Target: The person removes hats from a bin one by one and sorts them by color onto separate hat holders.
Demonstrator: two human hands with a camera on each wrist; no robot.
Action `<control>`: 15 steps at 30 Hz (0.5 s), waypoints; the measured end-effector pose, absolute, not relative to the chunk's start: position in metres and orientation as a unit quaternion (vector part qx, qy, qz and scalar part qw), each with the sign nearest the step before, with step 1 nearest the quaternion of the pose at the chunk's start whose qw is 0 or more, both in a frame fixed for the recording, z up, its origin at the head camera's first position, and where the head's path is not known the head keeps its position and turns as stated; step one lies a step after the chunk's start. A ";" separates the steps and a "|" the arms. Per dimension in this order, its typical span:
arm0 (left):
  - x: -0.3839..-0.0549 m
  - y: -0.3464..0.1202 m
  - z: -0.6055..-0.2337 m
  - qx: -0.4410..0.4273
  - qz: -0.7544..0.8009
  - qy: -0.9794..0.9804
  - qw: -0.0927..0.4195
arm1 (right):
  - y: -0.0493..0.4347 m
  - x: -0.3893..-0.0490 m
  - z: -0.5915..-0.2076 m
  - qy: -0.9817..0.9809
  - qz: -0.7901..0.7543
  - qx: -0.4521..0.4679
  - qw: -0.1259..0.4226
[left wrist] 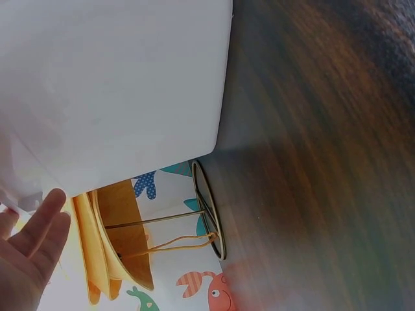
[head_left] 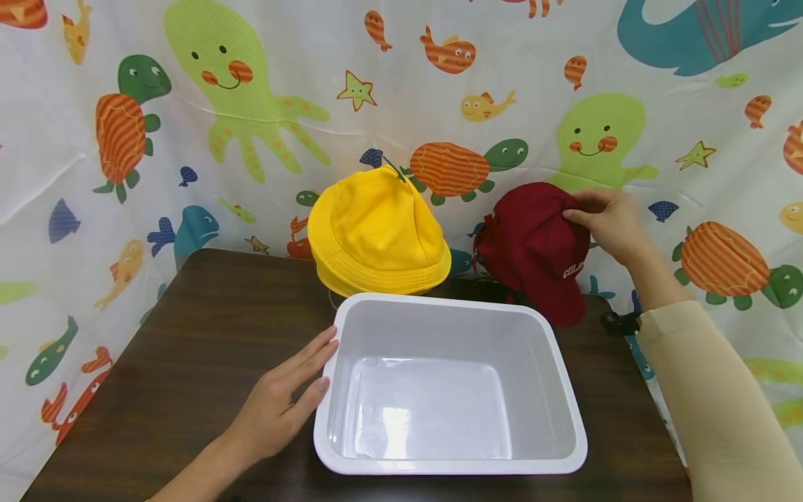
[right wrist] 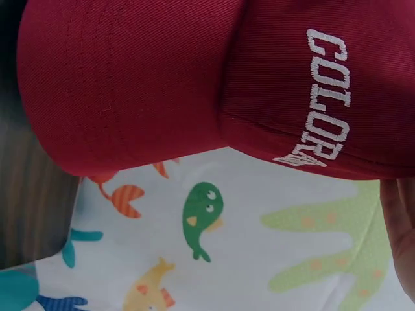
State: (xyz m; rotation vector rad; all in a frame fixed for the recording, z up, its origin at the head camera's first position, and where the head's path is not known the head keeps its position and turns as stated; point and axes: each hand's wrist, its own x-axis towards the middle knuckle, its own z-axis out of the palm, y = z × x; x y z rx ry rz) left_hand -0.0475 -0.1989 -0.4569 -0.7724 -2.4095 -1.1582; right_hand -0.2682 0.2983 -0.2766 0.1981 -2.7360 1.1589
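My right hand (head_left: 607,222) pinches the upper right side of the crown of a dark red baseball cap (head_left: 539,240) at the back right. The cap's brim tilts down toward the table, and white letters show on its front in the right wrist view. My left hand (head_left: 279,404) rests with extended fingers on the left rim of a white plastic tub (head_left: 448,467). Nothing lies in the tub. Behind it, a yellow bucket hat (head_left: 379,230) sits on a wire stand (left wrist: 206,214), seen in the left wrist view.
The dark wooden table (head_left: 207,335) extends left of the tub and along its right side. A curtain (head_left: 401,63) printed with sea animals hangs close behind and around the table. A small black object (head_left: 620,322) is at the table's right edge, partly behind the right sleeve.
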 end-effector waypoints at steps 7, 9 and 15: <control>-0.047 -0.199 -0.458 -0.274 -0.419 -0.847 0.177 | 0.297 -0.271 -0.289 -0.903 0.418 0.063 0.076; -0.047 -0.199 -0.457 -0.274 -0.421 -0.847 0.177 | 0.296 -0.272 -0.292 -0.899 0.426 0.070 0.074; -0.047 -0.199 -0.458 -0.270 -0.419 -0.849 0.173 | 0.296 -0.274 -0.298 -0.911 0.398 0.077 0.073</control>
